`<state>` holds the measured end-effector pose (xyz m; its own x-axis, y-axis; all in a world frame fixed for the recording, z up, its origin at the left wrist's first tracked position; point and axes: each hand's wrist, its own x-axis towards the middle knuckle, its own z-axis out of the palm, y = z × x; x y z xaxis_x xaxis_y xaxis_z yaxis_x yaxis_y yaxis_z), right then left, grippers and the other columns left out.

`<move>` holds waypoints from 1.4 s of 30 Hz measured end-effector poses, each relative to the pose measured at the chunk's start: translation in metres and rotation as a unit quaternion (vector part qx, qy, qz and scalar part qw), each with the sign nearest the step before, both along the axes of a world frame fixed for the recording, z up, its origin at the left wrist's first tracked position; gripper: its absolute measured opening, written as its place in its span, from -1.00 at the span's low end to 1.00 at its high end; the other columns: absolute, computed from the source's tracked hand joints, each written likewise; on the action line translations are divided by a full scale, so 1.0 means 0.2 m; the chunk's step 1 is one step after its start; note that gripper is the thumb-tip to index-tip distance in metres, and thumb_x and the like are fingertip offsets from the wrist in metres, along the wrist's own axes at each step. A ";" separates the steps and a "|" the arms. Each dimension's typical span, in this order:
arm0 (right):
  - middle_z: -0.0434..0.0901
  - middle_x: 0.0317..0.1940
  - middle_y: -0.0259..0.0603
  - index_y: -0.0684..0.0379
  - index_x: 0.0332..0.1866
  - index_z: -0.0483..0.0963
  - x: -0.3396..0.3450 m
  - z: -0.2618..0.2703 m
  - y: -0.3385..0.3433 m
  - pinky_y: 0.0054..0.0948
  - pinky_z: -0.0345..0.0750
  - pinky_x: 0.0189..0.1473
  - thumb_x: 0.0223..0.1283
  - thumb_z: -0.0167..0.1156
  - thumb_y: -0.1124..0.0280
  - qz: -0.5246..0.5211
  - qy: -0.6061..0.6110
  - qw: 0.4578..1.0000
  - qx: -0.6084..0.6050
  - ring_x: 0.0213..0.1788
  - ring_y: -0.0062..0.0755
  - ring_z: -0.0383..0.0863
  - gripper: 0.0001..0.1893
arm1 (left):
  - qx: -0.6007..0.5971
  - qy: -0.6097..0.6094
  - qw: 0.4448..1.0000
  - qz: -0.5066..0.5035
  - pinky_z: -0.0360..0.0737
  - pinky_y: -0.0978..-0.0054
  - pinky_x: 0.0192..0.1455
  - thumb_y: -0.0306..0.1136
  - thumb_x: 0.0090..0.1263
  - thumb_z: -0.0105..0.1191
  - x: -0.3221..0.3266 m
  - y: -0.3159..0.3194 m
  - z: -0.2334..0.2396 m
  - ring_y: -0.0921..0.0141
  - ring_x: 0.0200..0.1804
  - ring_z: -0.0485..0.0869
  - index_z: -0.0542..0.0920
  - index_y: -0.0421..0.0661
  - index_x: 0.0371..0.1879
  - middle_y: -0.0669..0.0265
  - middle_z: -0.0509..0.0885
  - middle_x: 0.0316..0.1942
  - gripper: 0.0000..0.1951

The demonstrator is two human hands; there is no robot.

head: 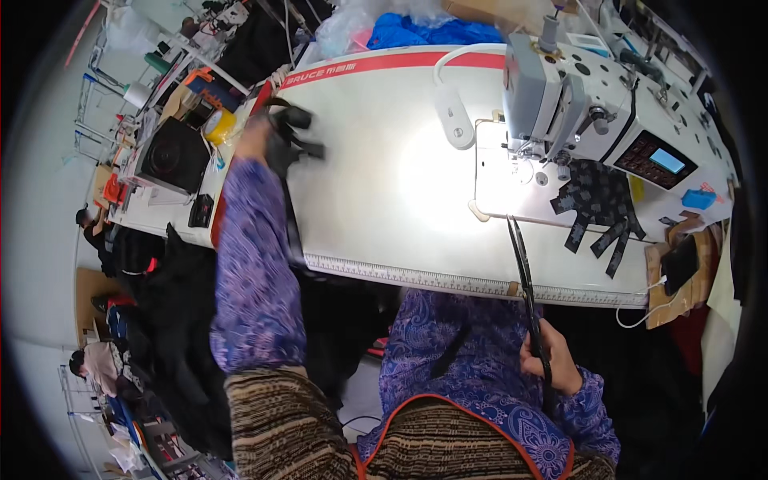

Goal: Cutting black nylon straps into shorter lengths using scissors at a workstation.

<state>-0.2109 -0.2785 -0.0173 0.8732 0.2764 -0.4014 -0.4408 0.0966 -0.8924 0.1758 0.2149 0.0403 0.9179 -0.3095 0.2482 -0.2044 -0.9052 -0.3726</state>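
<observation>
My right hand [555, 360] is closed around the handles of long black fabric shears [523, 258], whose blades reach over the table's front edge with the tips near the needle plate. At the table's left end, my left hand [255, 138] is blurred and holds a bunch of black fabric strips [291, 135]. A white industrial sewing machine [600, 114] stands at the right of the white sewing table [372, 180]. Beside its needle area lies a stack of dark patterned fabric pieces [594, 198], with cut strips hanging forward. The machine's lamp lights the needle plate [492, 168].
A tape-measure strip [408, 279] runs along the front edge. A corded white device [454, 117] lies behind the needle plate. At left are a black speaker box [171, 156] and yellow tape [220, 126]. A phone [681, 264] rests on cardboard at right. Other people are far left.
</observation>
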 end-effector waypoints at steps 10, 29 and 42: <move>0.42 -0.57 -0.36 0.19 -0.39 0.26 -0.01 0.01 0.03 -0.65 0.35 -0.48 -0.19 0.36 0.42 -0.046 0.006 0.998 -0.038 -0.55 -0.69 0.37 -0.63 | -0.621 0.061 0.780 -0.046 0.54 0.48 -0.36 -0.35 0.30 -0.06 0.38 -0.31 1.47 0.40 -0.34 0.60 0.57 -0.15 -0.24 0.30 0.61 -0.38 -0.81; 0.42 -0.51 -0.33 0.20 -0.37 0.28 -0.07 0.03 0.00 -0.63 0.37 -0.42 -0.23 0.40 0.33 0.031 -0.019 0.994 -0.099 -0.47 -0.63 0.40 -0.59 | -0.278 0.295 0.914 0.012 0.50 0.56 -0.34 -0.30 0.23 0.06 -0.73 -0.85 0.55 0.45 -0.45 0.59 0.61 -0.17 -0.40 0.26 0.65 -0.48 -0.82; 0.37 -0.49 -0.37 0.20 -0.23 0.27 -0.20 -0.05 -0.05 -0.59 0.38 -0.33 -0.21 0.43 0.09 0.042 -0.019 0.997 -0.063 -0.42 -0.62 0.36 -0.42 | -0.638 0.575 0.507 0.076 0.10 0.72 -0.81 -0.32 0.30 0.02 -0.98 -1.30 -0.07 0.66 -0.83 0.23 0.52 -0.13 -0.52 0.44 0.49 -0.69 -0.82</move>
